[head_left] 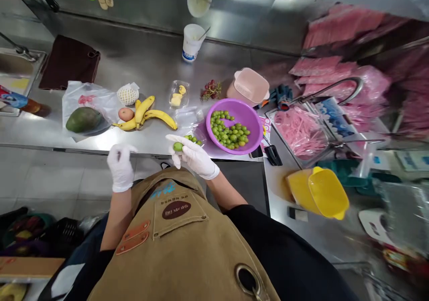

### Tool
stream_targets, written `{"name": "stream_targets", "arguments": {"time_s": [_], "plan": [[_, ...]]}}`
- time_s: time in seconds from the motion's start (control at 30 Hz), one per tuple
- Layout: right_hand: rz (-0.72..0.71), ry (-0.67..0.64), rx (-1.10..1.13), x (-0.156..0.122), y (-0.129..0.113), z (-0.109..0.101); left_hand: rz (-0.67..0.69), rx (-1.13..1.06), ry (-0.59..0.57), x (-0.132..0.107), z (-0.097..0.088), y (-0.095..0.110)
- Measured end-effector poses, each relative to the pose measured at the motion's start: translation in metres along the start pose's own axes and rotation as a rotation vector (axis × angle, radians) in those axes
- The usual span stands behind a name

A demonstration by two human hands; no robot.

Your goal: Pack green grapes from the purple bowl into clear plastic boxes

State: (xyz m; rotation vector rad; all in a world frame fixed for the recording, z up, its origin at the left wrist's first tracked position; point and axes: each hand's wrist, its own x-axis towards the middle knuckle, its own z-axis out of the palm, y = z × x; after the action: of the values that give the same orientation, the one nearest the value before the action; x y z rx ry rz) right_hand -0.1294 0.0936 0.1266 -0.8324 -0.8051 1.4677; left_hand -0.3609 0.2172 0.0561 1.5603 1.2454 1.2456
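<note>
The gloved fingers [179,139] of the right hand [194,157] grip a green grape [178,146] near the centre of the frame, left of the purple bowl [250,121] of green grapes [231,134]. The held grape looks slightly longer from left to right across the frame; which way its stem end points cannot be told. Left of centre, the left hand [121,166] is loosely curled below the bananas [143,114]; whether its fingers hold anything cannot be told.

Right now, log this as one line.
left hand: gloved, no held item visible | right hand: gloved, holding green fruit | counter: purple bowl with green fruits, bananas
</note>
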Motion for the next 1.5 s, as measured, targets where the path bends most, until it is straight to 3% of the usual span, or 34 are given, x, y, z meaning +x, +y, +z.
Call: {"name": "stream_targets", "arguments": {"time_s": [0.1,0.2,0.3,0.4,0.53,0.67,0.8,0.9,1.0,1.1,1.2,1.27,1.37,1.43,1.5], "plan": [[-0.059,0.018,-0.037,-0.040,-0.004,-0.022,0.192,-0.090,-0.195,-0.047,0.045,0.064],[-0.104,0.092,-0.035,-0.078,0.002,-0.032,0.410,-0.022,-0.391,-0.093,0.068,0.108],[-0.116,0.170,-0.032,-0.115,0.005,-0.037,0.544,0.008,-0.396,-0.133,0.087,0.127],[-0.112,0.196,-0.039,-0.152,-0.002,-0.045,0.584,-0.048,-0.393,-0.163,0.111,0.133],[-0.179,0.323,-0.116,-0.218,-0.021,-0.064,0.559,-0.132,-0.559,-0.203,0.156,0.146],[-0.288,0.669,-0.195,-0.308,-0.046,-0.099,0.455,-0.190,-0.830,-0.242,0.201,0.150],[-0.701,1.295,-0.148,-0.419,-0.069,-0.136,0.233,-0.150,-0.932,-0.249,0.232,0.124],[-0.979,1.610,-0.130,-0.488,-0.059,-0.156,0.128,-0.055,-0.923,-0.247,0.239,0.109],[-0.959,1.751,-0.109,-0.515,-0.029,-0.179,0.080,0.018,-0.999,-0.243,0.247,0.109],[-0.838,1.751,-0.117,-0.480,-0.012,-0.208,0.063,0.022,-1.010,-0.232,0.254,0.116],[-0.670,1.522,-0.304,-0.388,-0.024,-0.240,0.045,-0.001,-0.862,-0.220,0.248,0.117],[-0.523,1.236,-0.506,-0.310,-0.040,-0.261,0.009,-0.005,-0.729,-0.216,0.237,0.109],[-0.277,0.687,-0.918,-0.196,-0.055,-0.287,-0.079,-0.002,-0.527,-0.217,0.223,0.084],[-0.062,0.354,-1.228,-0.135,-0.057,-0.302,-0.150,-0.018,-0.371,-0.217,0.216,0.062],[0.197,0.110,-1.482,-0.092,-0.054,-0.317,-0.219,-0.027,-0.176,-0.215,0.211,0.037]]}}
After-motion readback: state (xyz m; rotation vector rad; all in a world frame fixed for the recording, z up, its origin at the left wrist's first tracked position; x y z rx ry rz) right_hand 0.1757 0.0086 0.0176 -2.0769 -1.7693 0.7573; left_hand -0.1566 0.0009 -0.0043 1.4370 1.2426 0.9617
